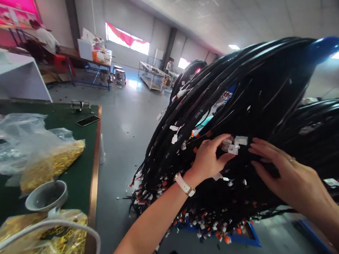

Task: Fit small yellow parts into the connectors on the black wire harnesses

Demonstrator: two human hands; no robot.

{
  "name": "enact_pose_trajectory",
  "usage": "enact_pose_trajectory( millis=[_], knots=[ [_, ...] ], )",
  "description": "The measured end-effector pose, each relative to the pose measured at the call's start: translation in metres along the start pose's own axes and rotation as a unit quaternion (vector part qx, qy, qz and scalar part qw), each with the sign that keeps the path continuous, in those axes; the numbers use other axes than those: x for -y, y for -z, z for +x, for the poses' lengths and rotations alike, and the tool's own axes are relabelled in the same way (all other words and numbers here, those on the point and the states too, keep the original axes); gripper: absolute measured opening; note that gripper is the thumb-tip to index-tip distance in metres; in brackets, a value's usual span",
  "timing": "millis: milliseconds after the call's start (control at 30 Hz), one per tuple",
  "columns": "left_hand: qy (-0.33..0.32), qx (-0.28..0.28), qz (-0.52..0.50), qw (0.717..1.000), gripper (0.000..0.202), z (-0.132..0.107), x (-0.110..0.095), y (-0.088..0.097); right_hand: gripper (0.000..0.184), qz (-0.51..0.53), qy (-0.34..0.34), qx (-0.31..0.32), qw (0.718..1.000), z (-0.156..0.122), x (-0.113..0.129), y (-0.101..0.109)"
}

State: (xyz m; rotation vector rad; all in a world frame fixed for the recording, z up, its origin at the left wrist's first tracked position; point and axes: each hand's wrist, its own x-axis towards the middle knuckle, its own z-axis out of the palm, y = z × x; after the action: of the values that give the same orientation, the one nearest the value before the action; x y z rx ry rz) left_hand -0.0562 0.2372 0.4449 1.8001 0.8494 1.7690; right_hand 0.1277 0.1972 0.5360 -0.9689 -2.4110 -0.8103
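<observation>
My left hand (210, 157), with a watch (185, 185) on its wrist, pinches a few white plastic connectors (233, 149) between thumb and fingers. Just to the right is my right hand (287, 168), its fingers apart and slightly curved, holding nothing I can see; its fingertips are close to the connectors. Behind both hands hangs a thick bunch of black wire harnesses (257, 92), draped from a blue rounded bar end (327, 47). Many white and orange connectors (221, 226) dangle at the harnesses' lower ends.
On the left, a green-topped table (80, 145) carries a phone (87, 121), a grey bowl (46, 196) and plastic bags of brass-coloured terminals (51, 161). More black harnesses (331, 137) hang at right. A blue frame (254, 235) stands below. A seated person (45, 39) is far back.
</observation>
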Motion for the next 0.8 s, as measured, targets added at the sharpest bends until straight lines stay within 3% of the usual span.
enact_pose_trajectory(
  millis=[133, 233, 433, 533, 667, 800],
  knots=[
    [0.006, 0.019, 0.015, 1.000, 0.046, 0.003, -0.006, 0.002, 0.049, 0.066, -0.103, 0.012, 0.992, -0.002, 0.008, -0.004],
    [0.014, 0.018, -0.025, 0.999, 0.039, 0.004, -0.007, 0.004, 0.052, 0.181, -0.171, 0.024, 0.968, 0.001, 0.016, -0.005],
    [0.067, 0.034, -0.169, 0.983, 0.041, 0.003, 0.003, 0.006, 0.060, 0.375, -0.205, 0.052, 0.902, 0.008, 0.029, -0.008],
    [0.110, 0.042, -0.239, 0.964, 0.044, 0.001, 0.010, 0.008, 0.065, 0.327, -0.156, 0.098, 0.927, 0.012, 0.038, -0.017],
    [0.124, 0.038, -0.321, 0.938, 0.043, -0.001, 0.016, 0.007, 0.071, 0.141, -0.051, 0.113, 0.982, 0.010, 0.046, -0.035],
    [0.124, 0.033, -0.330, 0.935, 0.047, -0.002, 0.015, 0.009, 0.071, 0.044, -0.006, 0.105, 0.994, 0.005, 0.049, -0.046]
  ],
)
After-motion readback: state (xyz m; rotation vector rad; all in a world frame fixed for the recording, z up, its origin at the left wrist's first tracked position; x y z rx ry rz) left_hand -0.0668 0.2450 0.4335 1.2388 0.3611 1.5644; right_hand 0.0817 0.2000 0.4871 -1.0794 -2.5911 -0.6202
